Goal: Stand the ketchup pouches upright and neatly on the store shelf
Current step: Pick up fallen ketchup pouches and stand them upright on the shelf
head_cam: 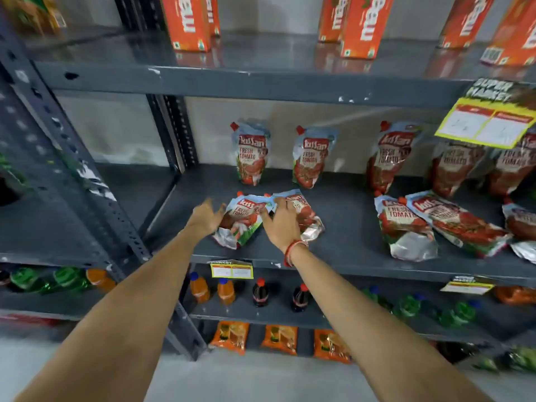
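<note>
Two bare arms reach up from the bottom toward the middle shelf [342,227]. On it, two ketchup pouches lie flat side by side, caps pointing to the back. Left hand [206,216] is spread open, just beside the left pouch [243,220], holding nothing. Right hand [282,221] rests on the right pouch [304,211], fingers [277,202] curled over its top; how tight the hold is cannot be told. Each pouch lies just ahead of its hand. Standing pouches [251,153] wait behind, and more fallen pouches [429,221] lie to the right.

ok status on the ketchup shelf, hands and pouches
Left hand open beside a flat pouch. Right hand on second flat pouch. Nothing blocking.
</note>
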A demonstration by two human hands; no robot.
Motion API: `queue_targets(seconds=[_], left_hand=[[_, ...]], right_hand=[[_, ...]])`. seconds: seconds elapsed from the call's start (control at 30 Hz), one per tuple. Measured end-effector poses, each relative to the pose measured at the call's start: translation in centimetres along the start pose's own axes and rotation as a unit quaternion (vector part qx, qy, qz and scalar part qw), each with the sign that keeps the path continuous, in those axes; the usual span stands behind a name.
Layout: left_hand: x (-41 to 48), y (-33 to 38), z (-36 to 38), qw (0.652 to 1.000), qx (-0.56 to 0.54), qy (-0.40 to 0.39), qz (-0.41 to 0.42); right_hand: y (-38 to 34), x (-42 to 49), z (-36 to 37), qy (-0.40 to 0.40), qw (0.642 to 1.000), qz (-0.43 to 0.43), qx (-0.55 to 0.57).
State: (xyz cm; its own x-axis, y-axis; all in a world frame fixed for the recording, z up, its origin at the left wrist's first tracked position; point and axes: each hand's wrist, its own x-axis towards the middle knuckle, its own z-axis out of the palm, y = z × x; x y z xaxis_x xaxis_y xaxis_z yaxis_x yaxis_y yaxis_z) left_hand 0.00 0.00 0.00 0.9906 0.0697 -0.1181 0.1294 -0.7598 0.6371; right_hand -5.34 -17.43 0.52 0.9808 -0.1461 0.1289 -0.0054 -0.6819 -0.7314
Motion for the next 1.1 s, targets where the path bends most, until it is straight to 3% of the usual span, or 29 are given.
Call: queue_targets(seconds=[0.13, 0.23, 0.33, 0.4, 0.53, 0.67, 0.77, 1.1], left_hand=[[2.2, -0.3, 1.3, 0.994, -0.061, -0.052, -0.069], [3.7, -0.6, 2.7, 0.982, -0.145, -0.041, -0.113], [5.1, -0.8, 3.1, 0.953, -0.239, -0.062, -0.175], [5.7, -1.1, 3.2, 0.935, -0.279, -0.09, -0.202], [6.7, -1.4, 3.0, 0.912, -0.351, -0.078, -0.197], [6.8, 0.2, 0.9, 0.887, -0.457, 0.02, -0.062], [6.0, 0.2, 0.1, 0.876, -0.478, 0.064, 0.026], [4.4, -1.2, 1.4, 0.862, -0.486, 0.128, 0.058]], right_hand=[[0.0, 2.2, 4.0, -0.026, 0.979, 0.163, 0.12], [0.3, 3.8, 6.6, -0.058, 0.909, 0.305, 0.279], [0.6, 4.8, 8.1, -0.037, 0.856, 0.346, 0.383], [0.9, 4.8, 8.8, -0.012, 0.845, 0.334, 0.418], [0.9, 4.7, 9.5, 0.014, 0.863, 0.251, 0.438], [0.4, 5.6, 8.0, 0.018, 0.887, 0.089, 0.452], [0.7, 6.0, 7.5, 0.02, 0.914, 0.019, 0.404], [2.3, 5.2, 8.4, 0.018, 0.944, -0.033, 0.329]])
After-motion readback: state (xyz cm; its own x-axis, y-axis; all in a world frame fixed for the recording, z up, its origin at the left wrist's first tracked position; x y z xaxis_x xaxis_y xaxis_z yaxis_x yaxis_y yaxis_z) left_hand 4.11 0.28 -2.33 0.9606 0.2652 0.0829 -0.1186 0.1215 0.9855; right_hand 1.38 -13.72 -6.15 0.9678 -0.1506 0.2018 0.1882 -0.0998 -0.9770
